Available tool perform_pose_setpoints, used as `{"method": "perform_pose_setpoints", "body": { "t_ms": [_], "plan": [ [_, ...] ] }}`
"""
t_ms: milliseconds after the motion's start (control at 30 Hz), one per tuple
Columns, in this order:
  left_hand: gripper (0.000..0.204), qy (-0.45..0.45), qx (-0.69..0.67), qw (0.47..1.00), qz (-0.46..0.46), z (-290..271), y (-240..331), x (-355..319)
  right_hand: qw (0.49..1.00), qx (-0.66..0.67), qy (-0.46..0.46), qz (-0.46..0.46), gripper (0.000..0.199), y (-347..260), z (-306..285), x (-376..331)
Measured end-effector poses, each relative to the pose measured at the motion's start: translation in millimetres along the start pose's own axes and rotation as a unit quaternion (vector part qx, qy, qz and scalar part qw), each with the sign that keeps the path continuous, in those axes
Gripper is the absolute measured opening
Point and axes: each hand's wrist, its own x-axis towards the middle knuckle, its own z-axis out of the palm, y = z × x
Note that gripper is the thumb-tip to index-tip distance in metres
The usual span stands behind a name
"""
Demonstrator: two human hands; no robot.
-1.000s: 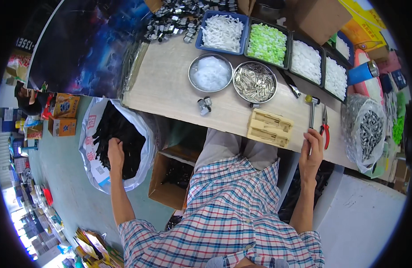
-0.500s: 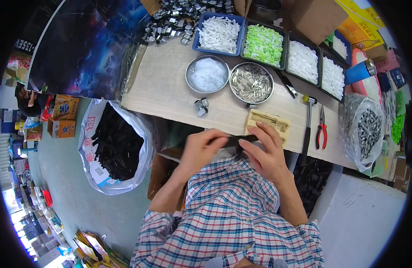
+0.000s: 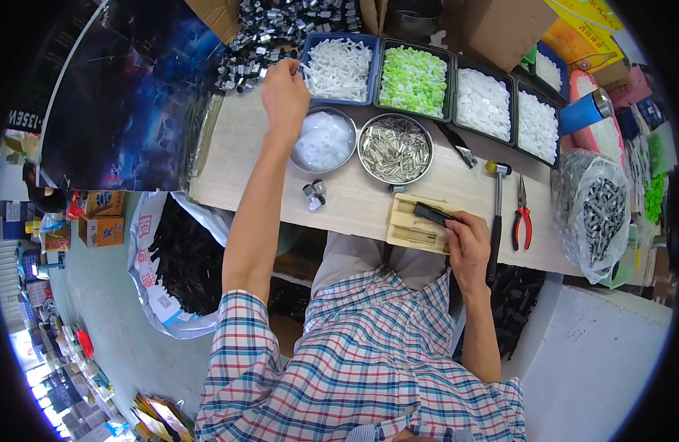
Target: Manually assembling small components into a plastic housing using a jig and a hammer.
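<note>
The right hand (image 3: pixel 466 247) presses a small black plastic part (image 3: pixel 432 214) into the pale wooden jig (image 3: pixel 412 223) at the near edge of the table, while the left hand (image 3: pixel 284 94) reaches far, its fingers pinched at the rim of the blue tray of white plastic pieces (image 3: pixel 339 68). The black part looks light, stiff and smooth, best pinched by its long sides. It is short, bar-shaped and matte black.
</note>
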Motion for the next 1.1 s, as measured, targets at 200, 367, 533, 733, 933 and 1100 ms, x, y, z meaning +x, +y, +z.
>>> {"method": "perform_pose_setpoints", "body": {
  "t_ms": [200,367,533,733,933,1100],
  "plan": [
    [0.021,-0.067,-0.056,0.995,-0.042,-12,0,-23,0.999,-0.025,-0.006,-0.02,0.016,2,8,11],
    [0.021,-0.033,-0.008,0.998,-0.053,-15,-46,-18,0.996,-0.07,-0.014,-0.046,0.021,-2,10,16],
    [0.022,-0.048,-0.005,0.999,0.009,5,-32,-1,0.995,-0.095,-0.008,-0.03,0.02,-3,5,13],
    [0.02,0.012,0.058,0.998,-0.035,-6,-57,6,0.993,-0.116,-0.012,-0.012,0.018,1,-4,8],
    [0.015,-0.087,-0.106,0.983,-0.123,-79,37,-101,0.995,-0.092,-0.032,-0.032,0.017,-5,12,19],
    [0.023,-0.105,-0.035,0.991,-0.072,-96,57,-188,0.992,-0.107,-0.054,-0.047,0.015,-9,11,23]
  ]
}}
